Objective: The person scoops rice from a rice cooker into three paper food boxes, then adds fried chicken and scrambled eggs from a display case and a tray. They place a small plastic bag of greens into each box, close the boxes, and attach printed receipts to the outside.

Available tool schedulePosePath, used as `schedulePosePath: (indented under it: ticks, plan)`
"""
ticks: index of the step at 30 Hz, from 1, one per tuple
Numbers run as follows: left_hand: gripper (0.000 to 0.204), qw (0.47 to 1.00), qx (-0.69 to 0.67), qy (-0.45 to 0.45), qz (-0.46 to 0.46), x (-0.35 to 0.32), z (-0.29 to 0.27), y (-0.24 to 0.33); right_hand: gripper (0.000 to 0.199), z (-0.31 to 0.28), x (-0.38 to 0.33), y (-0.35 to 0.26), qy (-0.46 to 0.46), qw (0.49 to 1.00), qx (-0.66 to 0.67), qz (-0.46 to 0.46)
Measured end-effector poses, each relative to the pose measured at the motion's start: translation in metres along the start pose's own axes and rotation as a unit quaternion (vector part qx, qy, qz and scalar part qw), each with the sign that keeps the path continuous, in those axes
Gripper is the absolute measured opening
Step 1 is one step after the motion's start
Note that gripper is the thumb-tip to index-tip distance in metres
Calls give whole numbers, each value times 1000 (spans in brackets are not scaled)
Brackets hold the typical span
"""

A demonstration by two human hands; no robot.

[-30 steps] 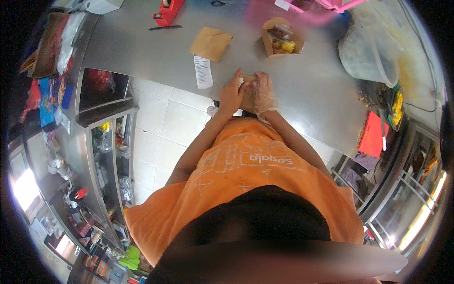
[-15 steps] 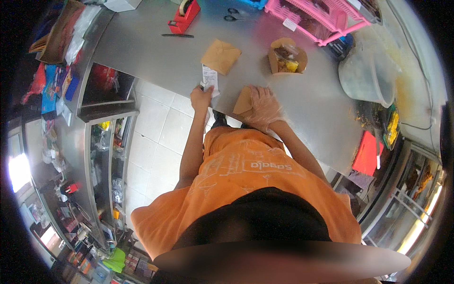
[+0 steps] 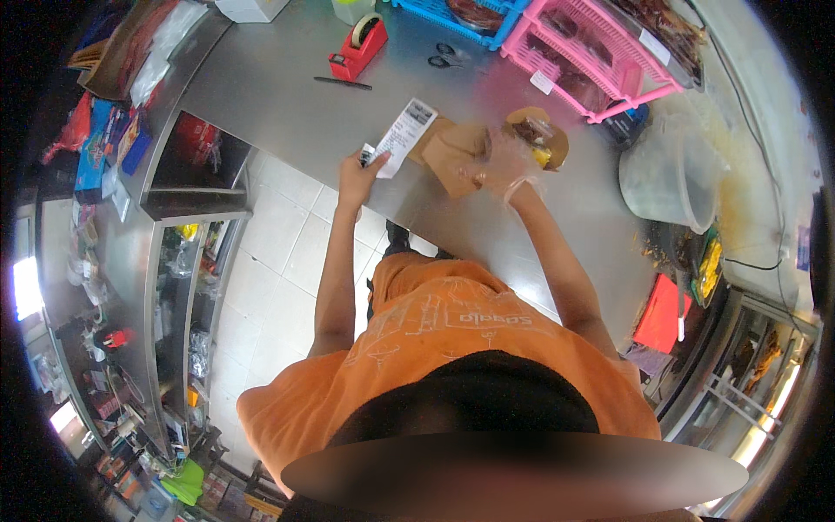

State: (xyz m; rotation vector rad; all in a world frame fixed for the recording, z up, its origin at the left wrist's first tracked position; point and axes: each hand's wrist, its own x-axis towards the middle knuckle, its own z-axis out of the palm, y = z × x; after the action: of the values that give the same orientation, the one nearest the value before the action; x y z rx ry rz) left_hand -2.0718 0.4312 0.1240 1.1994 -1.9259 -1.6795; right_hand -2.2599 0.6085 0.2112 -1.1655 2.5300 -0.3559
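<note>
A long white printed receipt (image 3: 405,139) is pinched in my left hand (image 3: 355,177), tilted over the steel table near its front edge. A small black-and-white piece shows at those fingertips; its kind is unclear. My right hand (image 3: 511,170), in a clear plastic glove and slightly blurred, grips the right side of a closed brown paper food box (image 3: 453,163). A second folded brown box lies behind it, partly covered by the receipt and the held box. Just beyond my right hand stands an open brown box (image 3: 557,141) with yellow and dark food inside.
On the steel table (image 3: 270,78) are a red tape dispenser (image 3: 358,54), a dark pen (image 3: 343,83) and black scissors (image 3: 445,57). Pink baskets (image 3: 600,61) and a blue basket (image 3: 496,26) stand behind. A clear bucket (image 3: 665,187) and a red card (image 3: 663,313) sit right.
My left hand has lifted the receipt and tilted its far end rightward. My right hand has moved forward and right with the brown box, close to the open box.
</note>
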Motion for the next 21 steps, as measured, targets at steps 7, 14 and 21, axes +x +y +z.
schedulePosePath:
  ticks: [7, 14, 21]
  plan:
    - [36, 999, 32, -12, -10, 9, 1, -27, 91, -30, 54, -74, -42, 998, -33, -45]
    - [36, 998, 64, -9, 4, 14, 3, -40, 103, 13, 70, -89, -58, 992, -101, -39]
    - [21, 981, 115, 144, 54, 14, -32, -5, 62, 1, 57, -25, 45, 997, -41, -56]
